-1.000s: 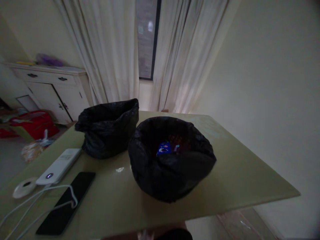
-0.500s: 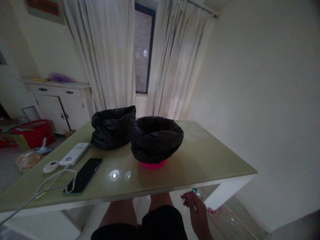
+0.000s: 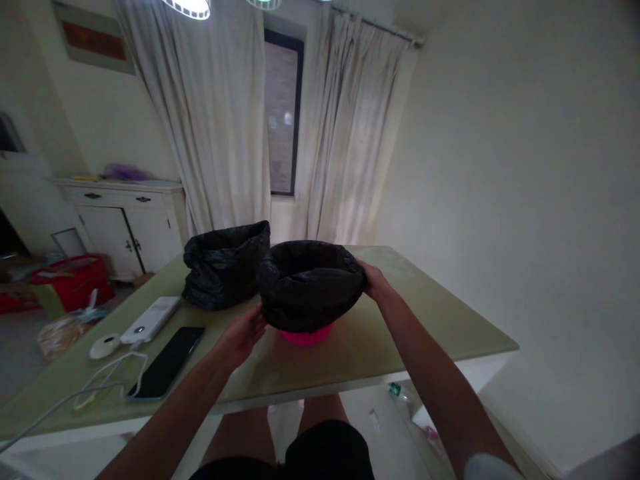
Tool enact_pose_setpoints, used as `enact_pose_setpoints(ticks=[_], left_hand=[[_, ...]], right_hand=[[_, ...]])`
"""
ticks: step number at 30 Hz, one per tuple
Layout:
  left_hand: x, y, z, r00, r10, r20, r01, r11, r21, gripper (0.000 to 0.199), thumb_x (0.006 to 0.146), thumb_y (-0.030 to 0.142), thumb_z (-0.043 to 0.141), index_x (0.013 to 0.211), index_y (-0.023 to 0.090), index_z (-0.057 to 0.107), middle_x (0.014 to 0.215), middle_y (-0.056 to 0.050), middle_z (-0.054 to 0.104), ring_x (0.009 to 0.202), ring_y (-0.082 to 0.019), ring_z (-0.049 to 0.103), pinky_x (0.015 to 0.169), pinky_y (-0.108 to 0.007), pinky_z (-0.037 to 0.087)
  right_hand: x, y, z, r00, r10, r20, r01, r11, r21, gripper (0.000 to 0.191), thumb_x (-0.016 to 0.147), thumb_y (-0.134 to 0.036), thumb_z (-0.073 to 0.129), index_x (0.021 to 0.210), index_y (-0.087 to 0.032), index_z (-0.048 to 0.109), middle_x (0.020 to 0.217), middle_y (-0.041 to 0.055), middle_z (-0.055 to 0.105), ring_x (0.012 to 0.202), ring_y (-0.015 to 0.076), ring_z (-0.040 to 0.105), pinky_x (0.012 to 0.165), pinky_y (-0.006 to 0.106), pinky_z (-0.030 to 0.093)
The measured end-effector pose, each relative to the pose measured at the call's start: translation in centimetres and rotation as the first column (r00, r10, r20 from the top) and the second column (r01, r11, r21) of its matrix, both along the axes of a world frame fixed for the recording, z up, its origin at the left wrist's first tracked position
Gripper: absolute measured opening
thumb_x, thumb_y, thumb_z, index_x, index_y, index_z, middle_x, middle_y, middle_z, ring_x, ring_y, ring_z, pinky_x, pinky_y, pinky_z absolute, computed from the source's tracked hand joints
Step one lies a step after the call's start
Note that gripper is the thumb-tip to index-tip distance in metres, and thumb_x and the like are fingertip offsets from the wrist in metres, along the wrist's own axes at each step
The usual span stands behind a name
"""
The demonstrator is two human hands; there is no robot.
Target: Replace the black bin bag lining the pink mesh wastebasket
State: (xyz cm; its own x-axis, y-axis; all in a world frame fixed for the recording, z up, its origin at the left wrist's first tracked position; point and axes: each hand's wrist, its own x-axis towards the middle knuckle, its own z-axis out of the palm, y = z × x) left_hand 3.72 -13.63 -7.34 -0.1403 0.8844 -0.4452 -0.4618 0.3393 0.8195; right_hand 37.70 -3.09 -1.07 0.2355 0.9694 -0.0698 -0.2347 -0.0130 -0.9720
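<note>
In the head view, a black plastic bag [image 3: 313, 290] lines and drapes over a bright pink basket [image 3: 306, 336], whose slotted base shows beneath it. My right hand [image 3: 373, 278] grips the bag at its right edge, with some fingertips hidden behind the plastic. Against the bag's lower left side is my left hand [image 3: 244, 335], its fingers apart and their tips at the plastic. A second black plastic bag [image 3: 223, 270] stands just behind and to the left, its mouth facing up. The inside of both bags is dark.
On the table [image 3: 430, 320], to the left, lie a phone [image 3: 167, 363], a white power bank [image 3: 151, 319], a small round white device [image 3: 105, 346] and a looping white cable [image 3: 107, 373]. A plastic bottle [image 3: 399, 392] is on the floor beneath. A wall [image 3: 525, 200] rises at the right.
My right hand has risen from below the table edge to the lined basket's right side. My left hand has come into view at its left side. The view has tilted up slightly.
</note>
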Motion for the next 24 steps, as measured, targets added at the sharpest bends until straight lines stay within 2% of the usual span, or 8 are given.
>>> enact_pose_setpoints(ticks=[3, 6, 8, 10, 13, 16, 21, 24], left_hand=[[-0.2, 1.1, 1.4, 0.991, 0.124, 0.048, -0.129, 0.983, 0.127, 0.005, 0.096, 0.025, 0.074, 0.101, 0.023, 0.074, 0.100, -0.002, 0.078, 0.079, -0.013, 0.070, 0.079, -0.027, 0.053], [0.1, 1.8, 3.5, 0.983, 0.170, 0.069, -0.184, 0.933, 0.309, 0.021, 0.095, 0.037, 0.076, 0.111, 0.025, 0.073, 0.104, -0.002, 0.077, 0.083, -0.015, 0.071, 0.079, -0.028, 0.055], [0.8, 2.6, 4.7, 0.982, 0.186, -0.041, -0.153, 0.898, 0.412, 0.036, 0.088, 0.041, 0.082, 0.118, 0.023, 0.074, 0.109, -0.005, 0.078, 0.090, -0.018, 0.072, 0.080, -0.029, 0.056], [1.5, 3.5, 5.4, 0.957, 0.224, -0.184, -0.108, 0.865, 0.490, 0.048, 0.078, 0.037, 0.088, 0.120, 0.019, 0.075, 0.110, -0.007, 0.079, 0.097, -0.021, 0.073, 0.085, -0.031, 0.057], [2.0, 4.5, 5.3, 0.907, 0.252, -0.338, -0.018, 0.825, 0.566, 0.049, 0.073, 0.034, 0.086, 0.117, 0.015, 0.078, 0.107, -0.008, 0.081, 0.099, -0.024, 0.073, 0.090, -0.034, 0.057], [1.8, 4.8, 4.8, 0.864, 0.264, -0.430, 0.052, 0.801, 0.597, 0.040, 0.073, 0.035, 0.081, 0.107, 0.014, 0.081, 0.103, -0.008, 0.082, 0.096, -0.025, 0.073, 0.088, -0.034, 0.056], [1.9, 4.9, 4.6, 0.874, 0.219, -0.435, 0.101, 0.793, 0.601, 0.040, 0.070, 0.044, 0.086, 0.097, 0.014, 0.083, 0.093, -0.008, 0.081, 0.090, -0.025, 0.071, 0.082, -0.034, 0.054], [2.4, 5.2, 4.9, 0.903, 0.161, -0.399, 0.121, 0.796, 0.593, 0.049, 0.065, 0.051, 0.090, 0.096, 0.013, 0.082, 0.091, -0.008, 0.080, 0.087, -0.024, 0.070, 0.080, -0.034, 0.053]], right_hand=[[0.5, 0.7, 1.6, 0.998, -0.046, 0.032, 0.043, 0.995, 0.093, 0.021, 0.070, -0.022, 0.086, 0.089, -0.017, 0.077, 0.081, 0.0059, 0.080, 0.078, 0.0211, 0.073, 0.079, 0.033, 0.063], [0.6, 1.1, 3.2, 0.930, -0.178, 0.322, 0.104, 0.967, 0.233, 0.037, 0.067, -0.019, 0.085, 0.104, -0.017, 0.080, 0.084, 0.0037, 0.079, 0.078, 0.0207, 0.072, 0.081, 0.036, 0.061], [0.0, 1.2, 4.3, 0.773, -0.248, 0.584, 0.046, 0.940, 0.338, 0.038, 0.068, -0.014, 0.082, 0.106, -0.017, 0.082, 0.092, 0.0045, 0.080, 0.087, 0.0216, 0.073, 0.091, 0.038, 0.061], [-1.1, 1.4, 5.3, 0.582, -0.259, 0.771, -0.094, 0.920, 0.381, 0.034, 0.072, -0.009, 0.076, 0.103, -0.018, 0.084, 0.100, 0.0061, 0.082, 0.098, 0.0233, 0.074, 0.101, 0.041, 0.058], [-3.5, 1.5, 6.5, 0.425, -0.216, 0.879, -0.261, 0.900, 0.348, 0.030, 0.079, -0.005, 0.072, 0.101, -0.020, 0.086, 0.106, 0.0078, 0.083, 0.105, 0.0254, 0.074, 0.107, 0.042, 0.056], [-6.0, 1.7, 7.2, 0.473, -0.160, 0.867, -0.319, 0.886, 0.337, 0.027, 0.082, -0.005, 0.071, 0.099, -0.020, 0.085, 0.103, 0.0067, 0.082, 0.103, 0.0238, 0.074, 0.108, 0.041, 0.056], [-10.1, 2.2, 7.7, 0.772, 0.048, 0.633, -0.284, 0.918, 0.276, 0.024, 0.084, -0.009, 0.070, 0.104, -0.017, 0.083, 0.082, -0.0005, 0.074, 0.077, 0.0161, 0.067, 0.086, 0.032, 0.059], [-12.6, 2.1, 8.1, 0.806, 0.154, 0.572, -0.361, 0.893, 0.268, 0.022, 0.082, -0.009, 0.072, 0.099, -0.017, 0.082, 0.078, -0.0024, 0.073, 0.074, 0.0145, 0.065, 0.081, 0.029, 0.056]])
